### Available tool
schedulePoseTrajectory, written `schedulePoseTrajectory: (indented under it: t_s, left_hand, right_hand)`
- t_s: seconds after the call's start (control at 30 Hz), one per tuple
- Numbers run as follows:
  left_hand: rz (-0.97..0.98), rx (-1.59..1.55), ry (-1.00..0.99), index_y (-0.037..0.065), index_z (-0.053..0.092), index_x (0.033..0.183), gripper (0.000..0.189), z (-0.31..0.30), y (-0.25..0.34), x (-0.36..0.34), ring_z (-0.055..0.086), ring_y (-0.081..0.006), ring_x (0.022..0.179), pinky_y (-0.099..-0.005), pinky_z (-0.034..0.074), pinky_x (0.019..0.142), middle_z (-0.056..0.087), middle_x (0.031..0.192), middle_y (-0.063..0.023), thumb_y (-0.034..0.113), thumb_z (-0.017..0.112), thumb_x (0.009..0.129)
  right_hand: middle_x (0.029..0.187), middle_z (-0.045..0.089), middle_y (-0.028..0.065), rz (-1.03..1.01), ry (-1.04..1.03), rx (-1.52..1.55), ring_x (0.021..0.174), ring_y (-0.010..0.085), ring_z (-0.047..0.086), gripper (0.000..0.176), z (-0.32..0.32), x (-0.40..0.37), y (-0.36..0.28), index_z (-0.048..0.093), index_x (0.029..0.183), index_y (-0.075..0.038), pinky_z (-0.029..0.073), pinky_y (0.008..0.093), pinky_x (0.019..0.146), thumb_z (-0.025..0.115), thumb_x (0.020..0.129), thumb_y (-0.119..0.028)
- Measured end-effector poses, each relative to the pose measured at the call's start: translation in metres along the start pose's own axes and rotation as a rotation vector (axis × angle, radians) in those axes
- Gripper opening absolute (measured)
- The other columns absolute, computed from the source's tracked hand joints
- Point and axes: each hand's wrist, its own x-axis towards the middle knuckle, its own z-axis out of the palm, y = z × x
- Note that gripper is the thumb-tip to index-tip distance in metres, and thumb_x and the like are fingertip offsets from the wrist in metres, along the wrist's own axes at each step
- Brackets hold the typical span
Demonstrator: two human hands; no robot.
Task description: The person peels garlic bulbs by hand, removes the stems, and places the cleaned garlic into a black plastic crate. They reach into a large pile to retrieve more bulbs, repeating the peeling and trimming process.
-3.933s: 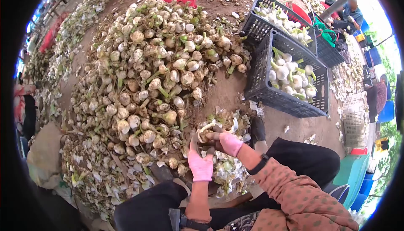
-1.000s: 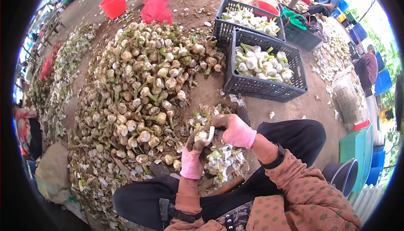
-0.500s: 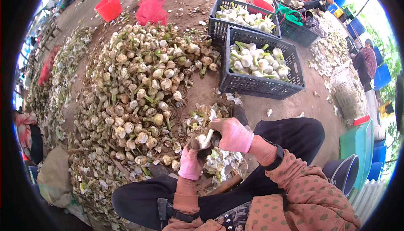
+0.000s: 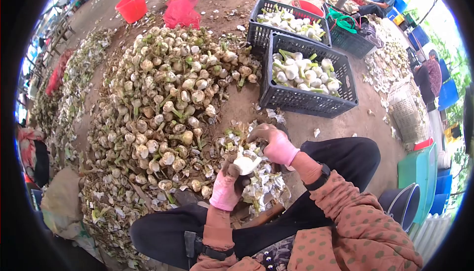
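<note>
There are three dark plastic lattice crates: near crate (image 4: 308, 100), middle crate (image 4: 266, 31), far crate (image 4: 351, 42). One round red plastic bucket (image 4: 131, 5). One red mesh bag (image 4: 181, 10). One white peeled garlic bulb (image 4: 246, 164). One large heap of unpeeled garlic (image 4: 168, 93), its bulbs too many to count.

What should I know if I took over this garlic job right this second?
The left hand is shut around a white garlic bulb, held over the lap.
The right hand is curled over the bulb's top and touches it; I cannot tell if it pinches any skin.
Things: the big garlic pile lies on the ground in front, loose skins under the hands, and the near crate and far crate ahead on the right.
Done: both crates hold clean white bulbs.
Left: the bulb in hand looks nearly clean, and the pile is large.
</note>
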Motion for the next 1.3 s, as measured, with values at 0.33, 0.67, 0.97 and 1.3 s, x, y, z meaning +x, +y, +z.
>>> schedulePoseTrajectory:
  t_s: [0.33, 0.67, 0.97, 1.3]
  left_hand:
    - [0.090, 0.100, 0.115, 0.000, 0.050, 0.122, 0.072, -0.004, 0.004, 0.003, 0.061, -0.0147, 0.094, -0.0259, 0.049, 0.082, 0.063, 0.105, -0.0060, 0.031, 0.085, 0.067]
    - [0.091, 0.685, 0.153, -0.006, 0.059, 0.107, 0.072, 0.003, 0.014, 0.002, 0.059, -0.0145, 0.089, -0.0294, 0.049, 0.080, 0.065, 0.096, -0.0097, 0.034, 0.090, 0.056]
    - [0.055, 0.715, 0.070, -0.001, 0.061, 0.103, 0.062, 0.015, 0.012, 0.003, 0.059, -0.0107, 0.086, -0.0267, 0.050, 0.077, 0.065, 0.092, -0.0041, 0.027, 0.090, 0.056]
    - [0.137, 0.696, 0.101, -0.001, 0.059, 0.103, 0.067, 0.004, 0.002, 0.003, 0.059, -0.0125, 0.084, -0.0279, 0.050, 0.076, 0.065, 0.092, -0.0069, 0.034, 0.090, 0.056]
  right_hand:
    - [0.114, 0.063, 0.0101, -0.031, -0.444, 0.518, 0.106, 0.0185, 0.059, 0.040, -0.035, 0.018, -0.050, 0.062, 0.116, -0.005, 0.046, 0.0323, 0.093, 0.069, 0.076, -0.003]
    - [0.093, 0.067, 0.0117, -0.142, -0.556, 0.331, 0.090, 0.0263, 0.063, 0.026, -0.027, 0.024, -0.044, 0.069, 0.097, -0.004, 0.050, 0.0341, 0.082, 0.064, 0.072, -0.003]
    - [0.088, 0.066, 0.0142, 0.166, -0.189, 0.035, 0.085, 0.0271, 0.064, 0.023, -0.002, 0.008, 0.000, 0.066, 0.093, -0.005, 0.049, 0.0347, 0.078, 0.055, 0.074, 0.001]
    - [0.093, 0.063, 0.0127, -0.148, -0.499, 0.142, 0.088, 0.0307, 0.061, 0.029, -0.039, 0.006, -0.063, 0.068, 0.100, -0.009, 0.048, 0.0374, 0.080, 0.066, 0.072, -0.009]
